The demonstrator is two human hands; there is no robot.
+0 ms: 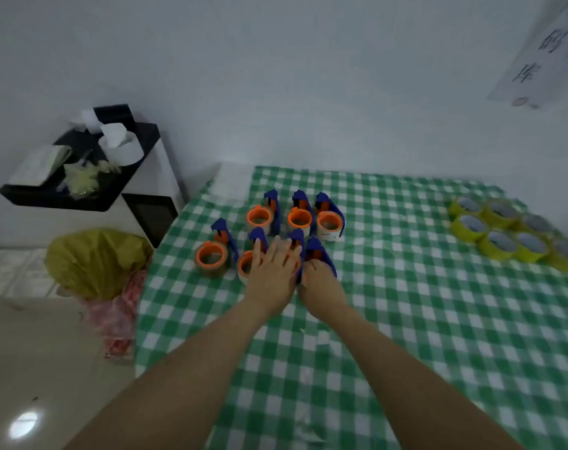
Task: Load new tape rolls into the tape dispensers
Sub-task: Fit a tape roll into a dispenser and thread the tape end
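Both hands on the front row of 7 blue-orange dispensers (pixel 300 217), green-checked worktop (pixel 406 319).
Yellow bag (pixel 97 261) on the floor far left; left hand (pixel 273 271) flat over the 2 middle front dispensers, grip apart, fingers straight; right hand (pixel 321 287) just beside it, grip clamped on front-right dispenser (pixel 320 253); yellow tape rolls (pixel 503 232) clustered on the worktop far right, well apart from the hands.

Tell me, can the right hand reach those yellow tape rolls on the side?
Probably yes. Only bare checked tablecloth lies between the right hand and the yellow tape rolls, with nothing standing in the way. It grips a blue dispenser now, so it may need to let go first.
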